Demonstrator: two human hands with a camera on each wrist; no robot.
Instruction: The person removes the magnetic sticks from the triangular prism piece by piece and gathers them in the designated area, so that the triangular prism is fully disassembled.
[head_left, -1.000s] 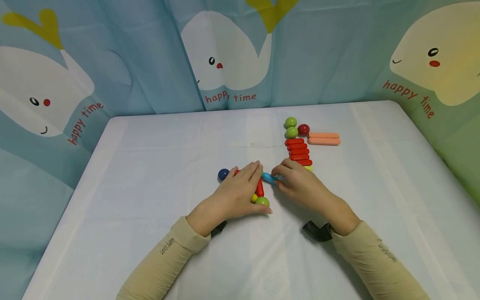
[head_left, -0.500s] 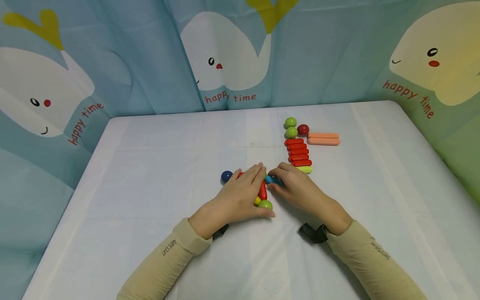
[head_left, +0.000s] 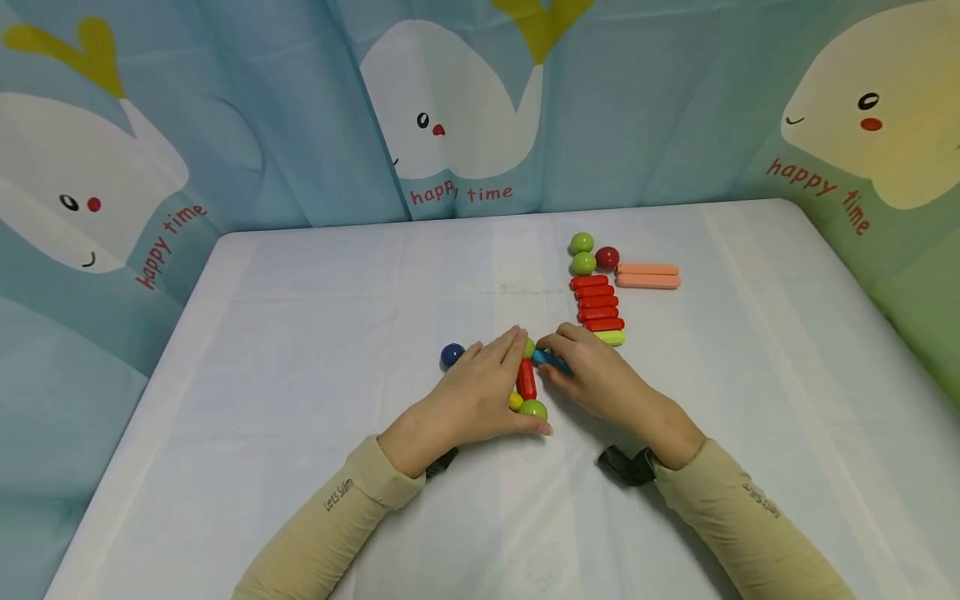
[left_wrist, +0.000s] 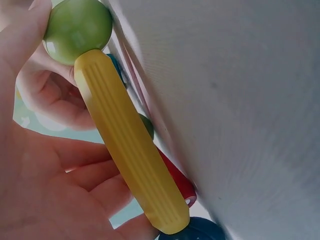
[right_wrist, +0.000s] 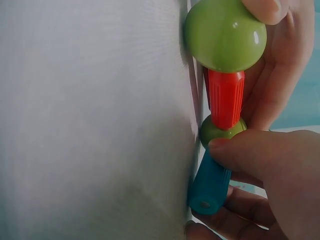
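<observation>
My left hand (head_left: 471, 393) lies over a joined frame of balls and ridged rods, fingers nearly straight, thumb touching the near green ball (head_left: 533, 410). From that ball a yellow rod (left_wrist: 131, 142) runs to the blue ball (head_left: 452, 356), and a red rod (head_left: 527, 380) runs to the far green ball (right_wrist: 214, 131). Part of a second red rod (left_wrist: 179, 182) shows behind the yellow one. Between thumb and fingers, my right hand (head_left: 596, 364) pinches a blue rod (right_wrist: 210, 182). Its upper end meets the far green ball; a small metal dot shows in its other end.
Beyond my right hand lie several red rods (head_left: 598, 302) in a column, with a yellow-green rod (head_left: 611, 337) at the near end. Past them sit two green balls (head_left: 583, 264), a dark red ball (head_left: 607, 257) and two peach rods (head_left: 648, 276). A printed curtain (head_left: 637, 125) borders the white table (head_left: 322, 333).
My left hand and the joined frame have shifted slightly right and toward me. My right hand has come slightly left with the blue rod, uncovering the yellow-green rod.
</observation>
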